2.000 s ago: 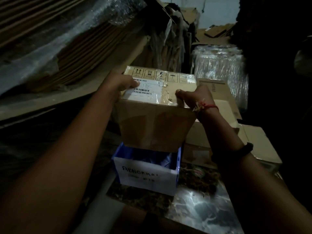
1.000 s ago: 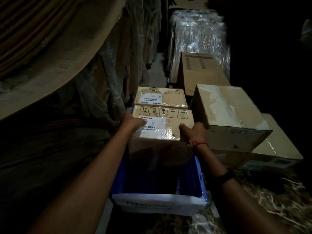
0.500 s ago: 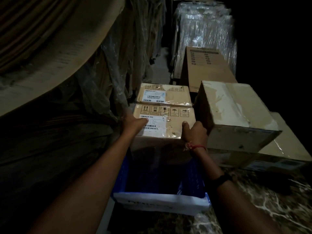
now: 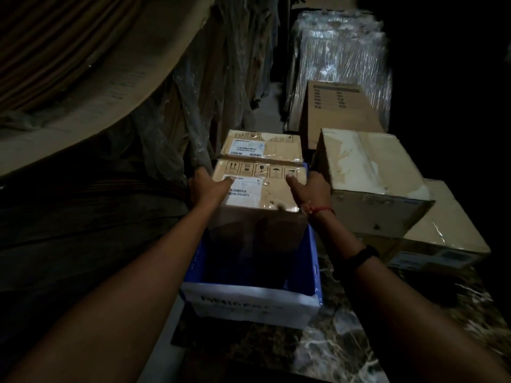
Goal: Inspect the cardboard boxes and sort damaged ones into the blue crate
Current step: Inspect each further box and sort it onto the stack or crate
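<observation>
The cardboard box (image 4: 257,194), raised two seconds ago, now sits lower, its base inside the blue crate (image 4: 313,261). The left hand (image 4: 206,187) and right hand (image 4: 311,189) remain clamped on its sides.

Held box (image 4: 260,205): brown cardboard, matt, top sealed with glossy clear tape over white paper label. Blue crate (image 4: 313,261): corrugated plastic, smooth, white paper sheet on front wall. Large box (image 4: 370,178): cardboard, worn, patchy shiny tape. Marble-look surface (image 4: 331,352): polished, dark, white veining, reflective. Wrapped stack (image 4: 340,53): glossy clear plastic film, wrinkled. Leaning sheets (image 4: 83,87): raw matt corrugated cardboard.
</observation>
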A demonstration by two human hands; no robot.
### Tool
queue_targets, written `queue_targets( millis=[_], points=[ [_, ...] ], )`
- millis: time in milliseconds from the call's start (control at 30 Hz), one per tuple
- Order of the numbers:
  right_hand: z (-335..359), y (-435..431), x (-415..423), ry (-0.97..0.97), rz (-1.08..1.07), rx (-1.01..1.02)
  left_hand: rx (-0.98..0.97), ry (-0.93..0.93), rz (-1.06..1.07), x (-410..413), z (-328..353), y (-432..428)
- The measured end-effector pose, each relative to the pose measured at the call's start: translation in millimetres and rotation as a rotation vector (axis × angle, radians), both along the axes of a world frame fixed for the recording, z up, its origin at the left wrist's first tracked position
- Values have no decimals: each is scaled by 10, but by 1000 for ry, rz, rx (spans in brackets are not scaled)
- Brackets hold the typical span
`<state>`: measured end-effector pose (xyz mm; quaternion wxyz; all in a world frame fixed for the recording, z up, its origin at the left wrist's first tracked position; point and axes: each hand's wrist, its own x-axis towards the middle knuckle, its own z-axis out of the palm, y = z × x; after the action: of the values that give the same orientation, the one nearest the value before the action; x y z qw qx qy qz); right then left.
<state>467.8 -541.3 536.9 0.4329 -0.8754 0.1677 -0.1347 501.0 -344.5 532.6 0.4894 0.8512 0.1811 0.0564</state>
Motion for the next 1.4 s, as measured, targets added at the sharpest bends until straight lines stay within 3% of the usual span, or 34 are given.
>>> queue_targets(
  millis=[267,600,867,1167,1400],
  points=[
    [52,-85,-652,30,187,-8,36,-98,54,-831,99,-129],
    [-73,-389,-2066,110,373,-61,-24,-137,126,-2400,-270,-479],
    [-270,-196,-2937,178,422,-75,-16,-19,183,-3393,-442,-309],
    [-472,43,-3853,175,443,87,36,81,90,-4216,-808,-12],
    [-961,623,-4716,368,417,10,108,232,43,-5099,-1194,566]
  ],
)
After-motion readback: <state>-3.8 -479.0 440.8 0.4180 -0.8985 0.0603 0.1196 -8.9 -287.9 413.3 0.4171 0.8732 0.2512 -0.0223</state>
